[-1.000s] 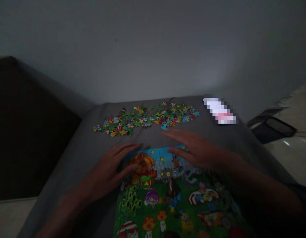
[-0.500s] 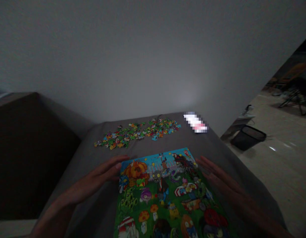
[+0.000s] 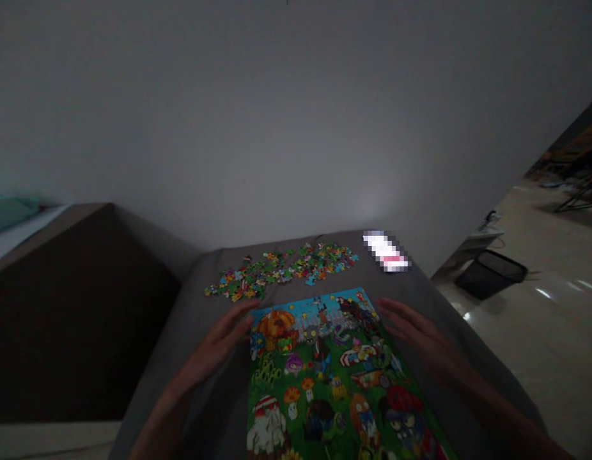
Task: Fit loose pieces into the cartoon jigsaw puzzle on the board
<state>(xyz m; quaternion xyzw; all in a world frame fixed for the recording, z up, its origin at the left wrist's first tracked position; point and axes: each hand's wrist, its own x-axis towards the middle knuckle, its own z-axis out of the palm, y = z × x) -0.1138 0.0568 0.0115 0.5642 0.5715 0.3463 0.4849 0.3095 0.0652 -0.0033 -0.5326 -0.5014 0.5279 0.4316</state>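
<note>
A rectangular jigsaw puzzle (image 3: 334, 377) with cartoon plants and zombies lies in front of me on the grey cloth, its near end cut off by the picture's lower edge. My left hand (image 3: 229, 335) is at its upper left side, fingers stretched out, with the tips at the edge. Along the right side is my right hand (image 3: 415, 329), its fingers extended and slightly apart beside the upper right edge. Whether those fingers touch the puzzle I cannot tell. Beyond it, loose puzzle pieces (image 3: 277, 275) are spread in a long heap.
A lit phone (image 3: 387, 251), blurred out, lies at the back right of the grey cloth surface (image 3: 181, 332). Behind rises a pale wall (image 3: 277, 128). A dark box-like block (image 3: 75, 319) stands at left. On the floor at right is a black mesh bin (image 3: 492, 275).
My view has shifted a little. The gap between the puzzle and the loose pieces looks narrower, and both hands have stayed at the puzzle's sides.
</note>
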